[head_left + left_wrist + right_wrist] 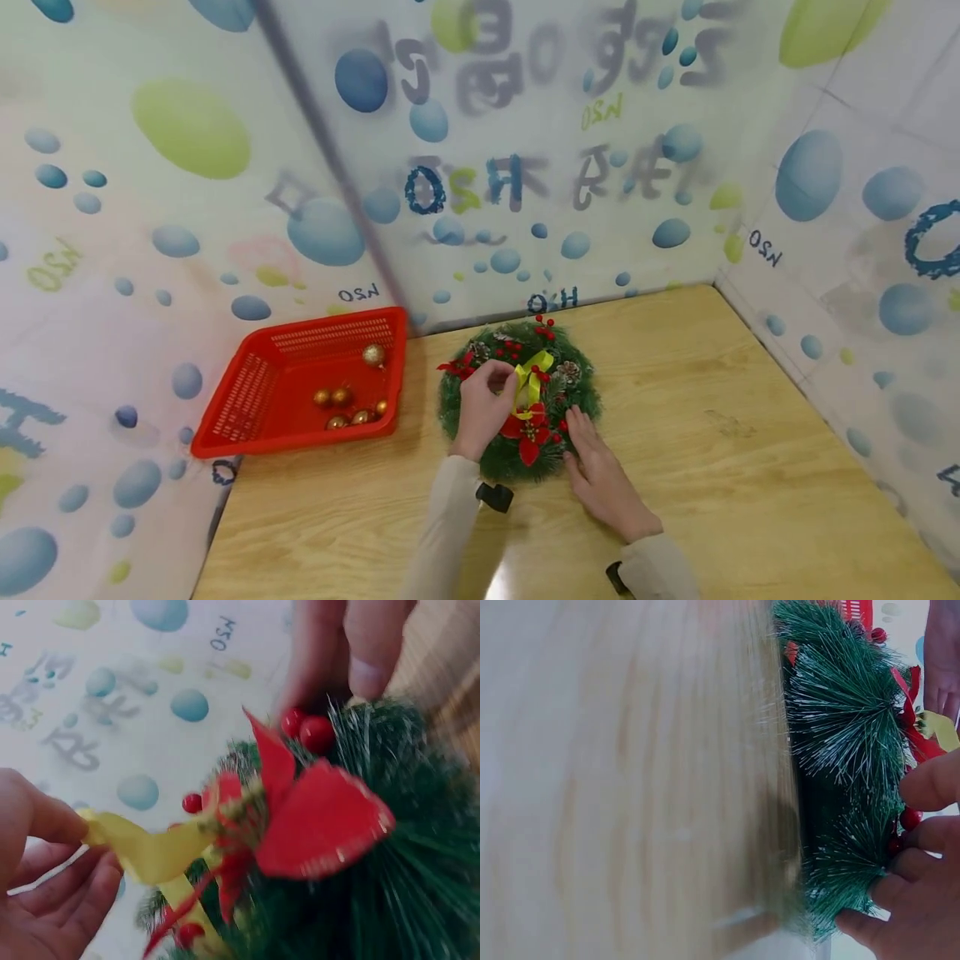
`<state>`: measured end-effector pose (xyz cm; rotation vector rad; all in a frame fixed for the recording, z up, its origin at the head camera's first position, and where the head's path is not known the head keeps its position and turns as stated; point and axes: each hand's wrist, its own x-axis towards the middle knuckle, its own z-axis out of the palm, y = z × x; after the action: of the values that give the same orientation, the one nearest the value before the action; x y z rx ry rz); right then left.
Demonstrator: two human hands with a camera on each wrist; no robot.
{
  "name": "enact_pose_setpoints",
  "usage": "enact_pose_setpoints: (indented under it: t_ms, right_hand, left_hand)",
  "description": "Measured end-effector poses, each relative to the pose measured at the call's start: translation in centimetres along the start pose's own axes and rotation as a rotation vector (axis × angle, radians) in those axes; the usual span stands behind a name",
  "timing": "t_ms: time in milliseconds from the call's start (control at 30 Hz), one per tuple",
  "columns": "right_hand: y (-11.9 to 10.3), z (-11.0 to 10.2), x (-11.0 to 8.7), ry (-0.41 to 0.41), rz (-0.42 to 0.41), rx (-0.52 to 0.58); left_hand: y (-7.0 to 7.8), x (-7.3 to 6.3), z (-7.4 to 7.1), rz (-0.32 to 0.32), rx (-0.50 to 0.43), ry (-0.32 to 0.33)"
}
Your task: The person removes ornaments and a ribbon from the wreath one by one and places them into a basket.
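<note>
A green Christmas wreath [525, 467] with red poinsettias, berries and pinecones lies flat on the wooden table. A yellow ribbon [534, 375] runs across its middle. With thumb and fingertips, my left hand [484, 406] pinches one end of the ribbon; the left wrist view shows the ribbon [154, 851] stretching from those fingers to the red poinsettia [322, 825]. My right hand [603, 483] rests on the wreath's near right side, fingers spread over the needles. In the right wrist view its fingers [922, 874] touch the greenery beside red berries [910, 818].
A red plastic basket [258, 392] stands on the left of the table, holding several gold baubles [341, 395]. Patterned sheeting walls [480, 275] border the table's back and sides. The wooden table top [720, 467] extends right of the wreath.
</note>
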<state>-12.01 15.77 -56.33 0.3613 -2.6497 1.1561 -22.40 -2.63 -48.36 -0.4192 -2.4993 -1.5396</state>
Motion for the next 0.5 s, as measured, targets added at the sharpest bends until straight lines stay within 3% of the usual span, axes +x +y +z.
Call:
enact_pose_setpoints:
  t_ms: [167, 300, 500]
  right_hand:
    - [0.0, 0.0, 0.0, -0.013, 0.005, 0.016]
    - [0.0, 0.1, 0.1, -0.013, -0.006, 0.021]
    - [0.2, -0.1, 0.1, 0.001, -0.006, 0.03]
  left_hand:
    - [0.4, 0.1, 1.3, -0.045, 0.077, -0.007]
    - [0.5, -0.2, 2.2, -0.077, 0.155, 0.033]
    - [0.2, -0.2, 3.1, -0.124, 0.157, 0.018]
